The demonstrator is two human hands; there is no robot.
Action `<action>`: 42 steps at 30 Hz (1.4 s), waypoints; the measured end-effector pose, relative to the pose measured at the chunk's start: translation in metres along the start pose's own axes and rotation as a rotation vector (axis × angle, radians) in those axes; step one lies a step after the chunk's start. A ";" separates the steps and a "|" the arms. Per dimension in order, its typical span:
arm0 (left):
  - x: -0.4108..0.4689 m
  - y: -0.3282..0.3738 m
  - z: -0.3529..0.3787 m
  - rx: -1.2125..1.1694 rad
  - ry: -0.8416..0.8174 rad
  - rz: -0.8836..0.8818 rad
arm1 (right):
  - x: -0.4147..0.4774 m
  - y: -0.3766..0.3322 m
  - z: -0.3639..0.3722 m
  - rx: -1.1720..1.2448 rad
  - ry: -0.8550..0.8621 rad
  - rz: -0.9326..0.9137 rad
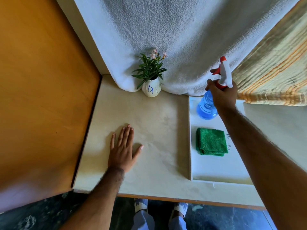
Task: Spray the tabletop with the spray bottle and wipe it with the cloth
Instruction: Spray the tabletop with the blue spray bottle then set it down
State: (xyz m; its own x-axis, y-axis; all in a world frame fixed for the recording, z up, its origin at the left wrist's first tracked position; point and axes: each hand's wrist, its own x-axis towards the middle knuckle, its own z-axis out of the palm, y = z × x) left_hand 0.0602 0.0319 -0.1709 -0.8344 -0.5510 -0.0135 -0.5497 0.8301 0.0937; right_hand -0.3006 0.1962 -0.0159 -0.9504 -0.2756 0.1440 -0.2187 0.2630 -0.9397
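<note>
Head view: right hand (222,95) fingers grasp spray bottle (206,107); left hand (123,150) flat, released.

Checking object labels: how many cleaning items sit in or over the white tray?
2. The spray bottle is held by the right hand over the tray's far end; the folded green cloth lies flat mid-tray. The right arm covers the tray's right edge, so something could be hidden.

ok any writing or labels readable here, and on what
Vase: a blue handwritten mark, roughly "(x", too loose to read surely.
White tray: small dark print at its right side beside the green cloth, too small to read.
Spray bottle: no label visible.
</note>
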 end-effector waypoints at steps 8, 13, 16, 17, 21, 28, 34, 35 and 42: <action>-0.001 0.000 -0.003 0.013 0.034 -0.004 | -0.047 -0.041 0.064 -0.302 -0.500 0.173; -0.001 0.000 -0.001 0.009 0.084 0.003 | -0.079 -0.032 0.104 -0.434 -0.614 0.228; 0.000 0.000 0.000 0.001 0.114 0.005 | -0.082 -0.026 0.113 -0.498 -0.576 0.236; 0.000 0.000 0.000 -0.005 0.119 0.003 | -0.081 -0.026 0.117 -0.522 -0.578 0.232; -0.001 0.000 0.000 -0.017 0.116 -0.003 | -0.078 -0.024 0.125 -0.558 -0.556 0.290; -0.001 -0.001 0.000 -0.019 0.099 -0.008 | -0.077 -0.025 0.125 -0.574 -0.468 0.313; 0.000 -0.001 0.000 -0.019 0.094 -0.008 | -0.077 -0.024 0.125 -0.581 -0.473 0.310; 0.000 -0.001 0.000 -0.022 0.098 -0.008 | -0.077 -0.023 0.125 -0.576 -0.475 0.309; -0.001 -0.003 -0.001 -0.025 0.071 -0.002 | -0.081 -0.029 0.107 -0.399 -0.366 0.299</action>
State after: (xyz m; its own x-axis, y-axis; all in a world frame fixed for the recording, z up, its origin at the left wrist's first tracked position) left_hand 0.0629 0.0304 -0.1706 -0.8277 -0.5583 0.0571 -0.5496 0.8269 0.1188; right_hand -0.1939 0.1118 -0.0334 -0.8613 -0.4175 -0.2895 -0.0878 0.6835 -0.7246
